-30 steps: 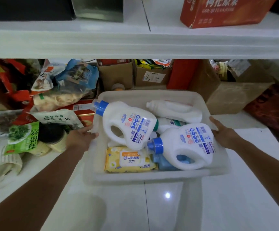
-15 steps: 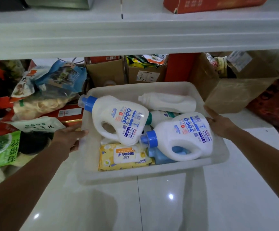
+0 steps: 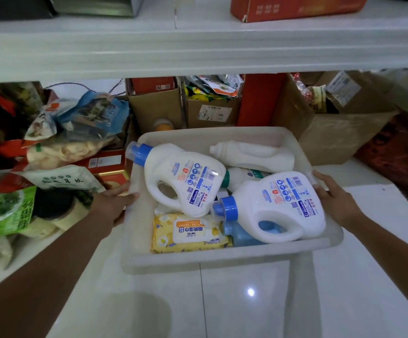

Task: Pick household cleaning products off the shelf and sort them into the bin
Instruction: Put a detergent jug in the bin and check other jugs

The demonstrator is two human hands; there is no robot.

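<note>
Cluttered storage shelf (image 3: 198,52) over white tiled floor (image 3: 246,301); head cam: bin (image 3: 232,262) loaded, held at both side rims.

Bin is low in front of shelf, between the hands. Contents: blue-capped detergent jug (image 3: 181,176) by L wall, second jug (image 3: 283,206) at R, plain white bottle (image 3: 254,156) at back, yellow wipes pack (image 3: 188,234) at front. Judged heavy (liquid load). Thin translucent walls prob. flex, and the loose jugs could roll if tipped. Best hold is under rims mid-length, kept level. Left hand (image 3: 111,203) grips L rim, thumb over top edge. Right hand (image 3: 337,203) grips R rim, thumb along top, fingers hidden beneath. Both forearms stretched fwd, approx. symmetric.
</note>
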